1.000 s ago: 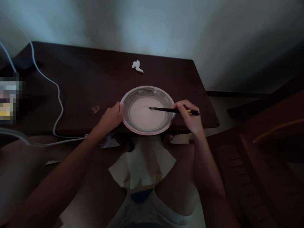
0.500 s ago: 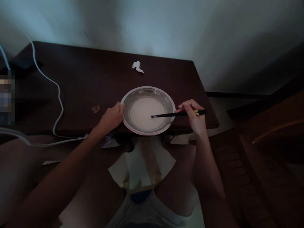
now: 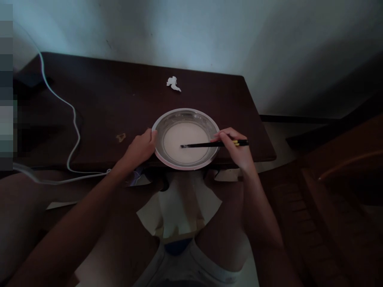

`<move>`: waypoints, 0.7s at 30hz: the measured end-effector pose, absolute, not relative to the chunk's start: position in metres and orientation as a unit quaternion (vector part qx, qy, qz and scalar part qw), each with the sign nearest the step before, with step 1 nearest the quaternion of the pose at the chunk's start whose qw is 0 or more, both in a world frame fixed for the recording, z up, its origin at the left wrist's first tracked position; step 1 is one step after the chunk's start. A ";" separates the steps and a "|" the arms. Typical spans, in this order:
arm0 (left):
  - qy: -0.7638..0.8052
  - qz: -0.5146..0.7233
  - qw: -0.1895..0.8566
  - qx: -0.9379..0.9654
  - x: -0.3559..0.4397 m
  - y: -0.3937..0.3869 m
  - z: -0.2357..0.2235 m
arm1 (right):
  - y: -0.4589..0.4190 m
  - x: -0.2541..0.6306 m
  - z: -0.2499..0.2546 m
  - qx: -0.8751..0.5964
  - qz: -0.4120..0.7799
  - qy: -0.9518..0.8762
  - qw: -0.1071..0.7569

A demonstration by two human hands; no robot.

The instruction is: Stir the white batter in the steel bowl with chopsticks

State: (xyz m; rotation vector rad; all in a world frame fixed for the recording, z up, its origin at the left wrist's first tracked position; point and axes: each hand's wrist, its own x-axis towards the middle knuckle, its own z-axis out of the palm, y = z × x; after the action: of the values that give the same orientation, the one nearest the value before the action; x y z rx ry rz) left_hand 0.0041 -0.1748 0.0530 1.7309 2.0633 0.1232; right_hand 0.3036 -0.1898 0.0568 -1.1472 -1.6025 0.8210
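While the left hand [image 3: 141, 145] grasps the rim of a round, shiny metal bowl [image 3: 186, 114] with its fingers bent over the edge, the right hand [image 3: 235, 146] is closed around black chopsticks with yellow bands [image 3: 199, 145]. Their tips reach over the whitish liquid [image 3: 179, 133] inside the bowl; how deep they are dipped, I cannot tell. This bowl is at the near edge of a dark brown table [image 3: 113, 95]. Behind it lies a crumpled white tissue [image 3: 173, 83], and to the left, well apart, a thin white cable [image 3: 74, 123].
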 end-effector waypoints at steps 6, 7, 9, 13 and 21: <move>0.746 0.050 0.215 0.629 0.002 -0.174 0.050 | -0.189 0.310 0.058 -0.505 0.272 -0.628 0.526; 0.745 0.052 0.217 0.629 0.002 -0.174 0.050 | -0.189 0.311 0.058 -0.509 0.284 -0.616 0.530; 0.745 0.052 0.218 0.628 0.002 -0.174 0.050 | -0.190 0.308 0.058 -0.498 0.323 -0.618 0.515; 0.748 0.049 0.216 0.625 0.003 -0.174 0.051 | -0.190 0.302 0.057 -0.459 0.336 -0.677 0.467; 0.748 0.053 0.218 0.624 0.004 -0.174 0.050 | -0.191 0.307 0.058 -0.491 0.329 -0.617 0.520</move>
State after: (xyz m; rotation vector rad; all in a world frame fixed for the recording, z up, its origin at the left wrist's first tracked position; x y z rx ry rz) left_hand 0.0036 -0.1743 0.0502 1.7284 2.0716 0.1475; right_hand 0.3068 -0.1905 0.0583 -1.1775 -1.4793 0.7897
